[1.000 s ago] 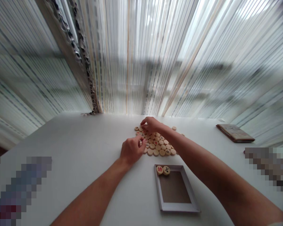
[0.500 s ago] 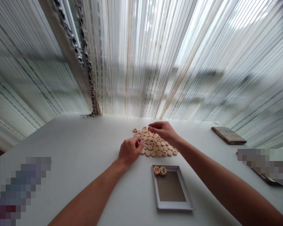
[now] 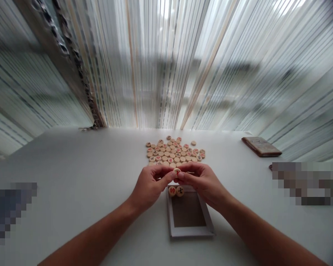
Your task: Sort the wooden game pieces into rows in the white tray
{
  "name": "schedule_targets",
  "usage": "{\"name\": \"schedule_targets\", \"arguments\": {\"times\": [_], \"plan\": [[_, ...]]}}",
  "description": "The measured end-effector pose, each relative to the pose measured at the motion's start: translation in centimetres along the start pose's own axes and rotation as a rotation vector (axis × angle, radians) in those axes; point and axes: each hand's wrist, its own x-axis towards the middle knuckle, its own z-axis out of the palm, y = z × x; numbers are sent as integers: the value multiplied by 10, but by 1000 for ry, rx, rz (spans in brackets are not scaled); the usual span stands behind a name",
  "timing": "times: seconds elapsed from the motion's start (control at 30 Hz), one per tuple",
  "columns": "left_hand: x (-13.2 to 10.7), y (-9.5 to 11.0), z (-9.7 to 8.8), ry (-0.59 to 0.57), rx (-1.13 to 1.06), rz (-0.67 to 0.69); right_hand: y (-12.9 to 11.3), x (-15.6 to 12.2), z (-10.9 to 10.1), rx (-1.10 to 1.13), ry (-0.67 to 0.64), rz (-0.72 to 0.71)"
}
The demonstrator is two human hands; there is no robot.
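My left hand (image 3: 150, 183) and my right hand (image 3: 202, 181) meet above the far end of a shallow white box tray (image 3: 189, 231). Their fingertips pinch one round wooden chess piece (image 3: 177, 172) with a red mark between them. Two pieces (image 3: 176, 191), one marked red and one black, lie side by side in the tray's far left corner. Beyond the hands, a cluster of several round wooden chess pieces (image 3: 174, 152) lies flat on the white table (image 3: 86, 177).
A flat brown box lid (image 3: 261, 146) rests at the table's far right. Striped sheer curtains (image 3: 166, 62) hang behind the table's far edge. Blurred patches sit at the left and right edges of the view.
Both hands drew back from the cluster of pieces toward me and came together over the tray, holding one piece between them. The camera view shifted, so the pile looks farther away.
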Motion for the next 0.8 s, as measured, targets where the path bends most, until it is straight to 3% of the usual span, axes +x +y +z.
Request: {"name": "schedule_targets", "arguments": {"times": [0.2,0.53,0.8], "plan": [[-3,6,5,-16,-118,-39,-1,-11,-4,13,29,13],[-9,5,8,73,53,89,-6,-16,5,-57,66,-142],[-10,3,8,56,64,119,-2,-17,2,-54,40,-103]]}}
